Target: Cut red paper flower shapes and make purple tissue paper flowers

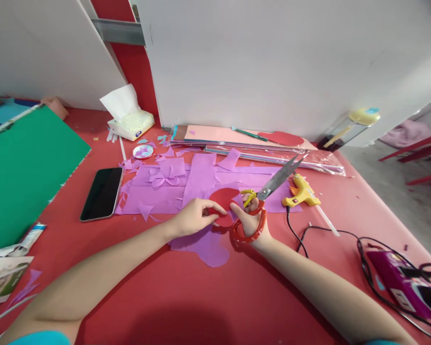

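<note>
My left hand (196, 215) pinches the left edge of a round red paper piece (223, 200), fingers closed on it. My right hand (250, 218) has its fingers through the red handles of a pair of scissors (273, 184), whose blades point up and to the right, away from the red piece. The thumb and forefinger of that hand also touch the red piece's right edge. Both hands rest over purple paper sheets (197, 182) spread on the red table (187, 297).
A black phone (102, 193) lies left of the purple sheets. A yellow glue gun (300, 192) sits right of the scissors, its cable running to a purple power strip (404, 282). A green board (25, 167) is at the left, a tissue box (129, 122) behind.
</note>
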